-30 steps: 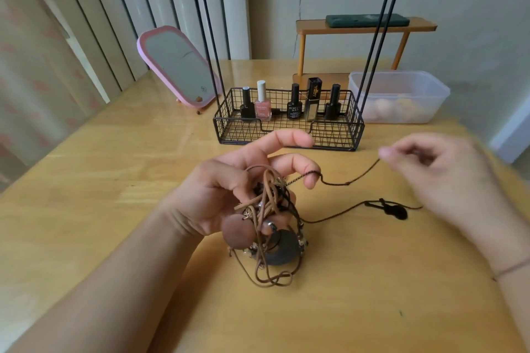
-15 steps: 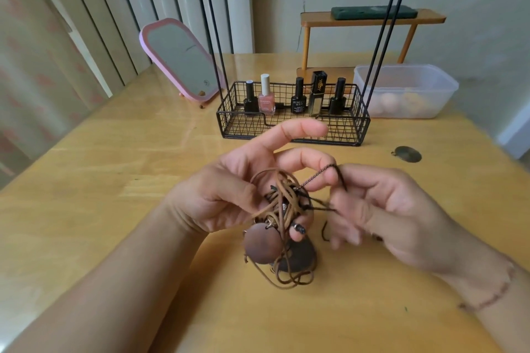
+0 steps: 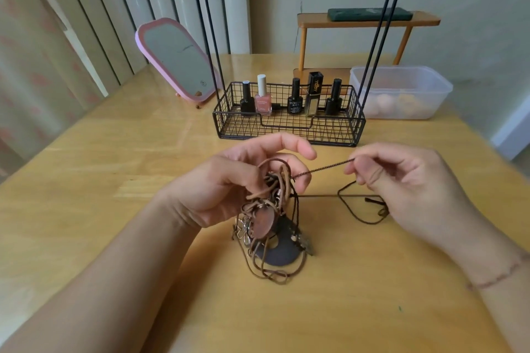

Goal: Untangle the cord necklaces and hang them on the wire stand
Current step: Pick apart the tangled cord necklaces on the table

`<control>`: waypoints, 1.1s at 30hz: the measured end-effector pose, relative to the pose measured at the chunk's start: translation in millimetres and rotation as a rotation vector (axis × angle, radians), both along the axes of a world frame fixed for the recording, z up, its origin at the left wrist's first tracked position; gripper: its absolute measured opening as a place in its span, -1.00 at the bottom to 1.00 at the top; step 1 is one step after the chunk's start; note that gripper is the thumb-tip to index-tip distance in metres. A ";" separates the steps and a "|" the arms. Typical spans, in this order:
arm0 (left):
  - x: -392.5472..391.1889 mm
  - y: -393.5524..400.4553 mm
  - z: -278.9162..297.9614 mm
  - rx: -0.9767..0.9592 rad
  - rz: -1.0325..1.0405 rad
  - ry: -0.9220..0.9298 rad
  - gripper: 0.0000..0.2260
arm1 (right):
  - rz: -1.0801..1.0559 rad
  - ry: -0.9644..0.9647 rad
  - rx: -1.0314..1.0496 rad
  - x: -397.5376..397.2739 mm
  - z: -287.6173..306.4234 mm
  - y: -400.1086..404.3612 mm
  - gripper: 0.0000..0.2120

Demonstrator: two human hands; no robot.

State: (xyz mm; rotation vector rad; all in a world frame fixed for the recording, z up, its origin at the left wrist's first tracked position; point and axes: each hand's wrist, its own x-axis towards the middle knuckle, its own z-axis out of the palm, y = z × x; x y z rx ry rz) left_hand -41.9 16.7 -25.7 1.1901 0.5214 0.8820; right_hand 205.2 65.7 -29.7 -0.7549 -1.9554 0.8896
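Gripping the tangled cord necklaces [image 3: 268, 209] in my left hand [image 3: 229, 183], right hand [image 3: 407, 183] pinching one dark braided cord [image 3: 324, 168] (pulled taut), wire stand [image 3: 289, 123] behind.

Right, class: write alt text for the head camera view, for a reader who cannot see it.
A left hand holds a tangled bundle of brown cord necklaces above a wooden table, while the right hand pinches one dark braided cord pulled sideways from it. Behind stands a black wire stand whose basket holds nail polish bottles.
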 end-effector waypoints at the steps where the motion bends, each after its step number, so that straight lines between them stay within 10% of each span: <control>1: -0.4 0.6 0.5 -0.007 0.034 0.029 -0.49 | -0.059 -0.020 0.036 2.5 -1.0 3.3 -0.74; 4: -1.5 1.9 1.3 -0.101 0.146 0.064 -0.55 | -0.137 0.001 -0.023 6.6 0.4 8.9 -0.80; 10: -2.8 7.4 -8.1 -0.115 0.329 0.207 -0.71 | -0.196 -0.586 0.094 4.3 -18.5 12.6 -0.98; 14: -4.2 6.2 -5.7 0.002 0.286 0.207 -0.64 | -0.161 -0.324 0.325 -1.3 -6.4 1.0 -0.87; 33: 2.6 2.9 -6.1 0.301 0.114 0.072 -0.38 | 0.430 0.064 -0.390 -21.8 -1.7 -25.3 -0.82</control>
